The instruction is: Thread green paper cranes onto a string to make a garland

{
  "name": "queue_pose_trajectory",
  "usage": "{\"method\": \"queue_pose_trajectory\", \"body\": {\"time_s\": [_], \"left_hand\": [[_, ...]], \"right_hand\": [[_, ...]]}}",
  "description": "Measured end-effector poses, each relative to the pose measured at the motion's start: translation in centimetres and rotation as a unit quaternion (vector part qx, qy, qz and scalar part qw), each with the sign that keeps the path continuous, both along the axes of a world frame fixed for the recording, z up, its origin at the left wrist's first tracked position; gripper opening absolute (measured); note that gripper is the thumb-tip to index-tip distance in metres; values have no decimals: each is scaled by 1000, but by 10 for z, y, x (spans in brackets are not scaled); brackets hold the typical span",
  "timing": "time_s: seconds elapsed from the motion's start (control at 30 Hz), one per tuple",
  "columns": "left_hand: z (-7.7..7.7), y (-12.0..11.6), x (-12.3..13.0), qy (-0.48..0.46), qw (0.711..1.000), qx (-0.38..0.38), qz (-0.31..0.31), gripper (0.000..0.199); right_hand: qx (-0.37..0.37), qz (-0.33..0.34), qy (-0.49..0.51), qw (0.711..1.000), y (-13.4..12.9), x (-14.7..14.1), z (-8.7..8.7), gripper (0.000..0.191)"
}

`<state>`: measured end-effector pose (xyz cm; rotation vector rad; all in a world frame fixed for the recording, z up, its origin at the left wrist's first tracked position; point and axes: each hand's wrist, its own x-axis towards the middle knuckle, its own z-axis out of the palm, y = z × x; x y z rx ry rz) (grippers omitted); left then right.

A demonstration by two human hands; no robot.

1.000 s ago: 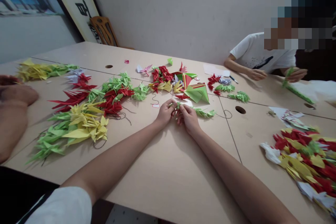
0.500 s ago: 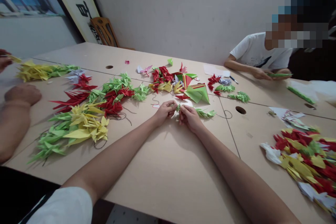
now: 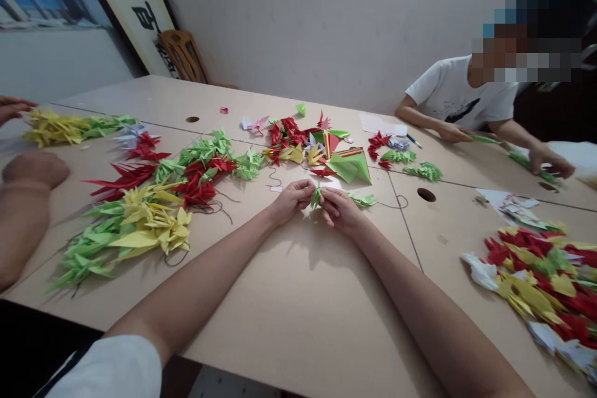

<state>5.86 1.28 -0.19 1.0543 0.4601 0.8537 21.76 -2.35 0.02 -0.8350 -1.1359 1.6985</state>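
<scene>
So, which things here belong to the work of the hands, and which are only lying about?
In the work: left hand, right hand, green paper crane, strung green cranes, thread.
Lying about: pen, white paper sheet, wooden chair.

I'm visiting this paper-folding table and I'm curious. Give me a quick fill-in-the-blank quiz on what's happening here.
The left hand and right hand pinch a paper crane coloured ____.
The T-shirt on the person across the table is ____.
The tabletop has a round ____ near the hands.

Missing words: green; white; hole.
</scene>
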Motion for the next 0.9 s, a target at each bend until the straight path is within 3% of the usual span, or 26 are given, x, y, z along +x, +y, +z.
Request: {"method": "queue_pose_trajectory", "body": {"time_s": [0.17, 0.27, 0.5, 0.57, 0.77, 0.9], "left_hand": [[-4, -3, 7, -19, 998, 14, 61, 39], [-4, -4, 7, -26, 997, 13, 66, 39], [4, -3, -3, -26, 997, -45, -50, 38], [4, -3, -2, -28, 997, -50, -54, 38], [-1, -7, 7, -49, 997, -23, 61, 41], [-5, -8, 9, -40, 994, -4, 100, 41]], "right_hand": [[-5, -42, 4, 999, -1, -11, -4, 44], [0, -47, 11, 999, -2, -13, -5, 44], [-20, 69, -18, 997, -2, 7, 2, 38], [-21, 77, -19, 997, -1, 9, 2, 38], [-15, -17, 14, 1000, -1, -6, -6, 40], [-5, -52, 28, 998, -2, -16, -8, 43]]}}
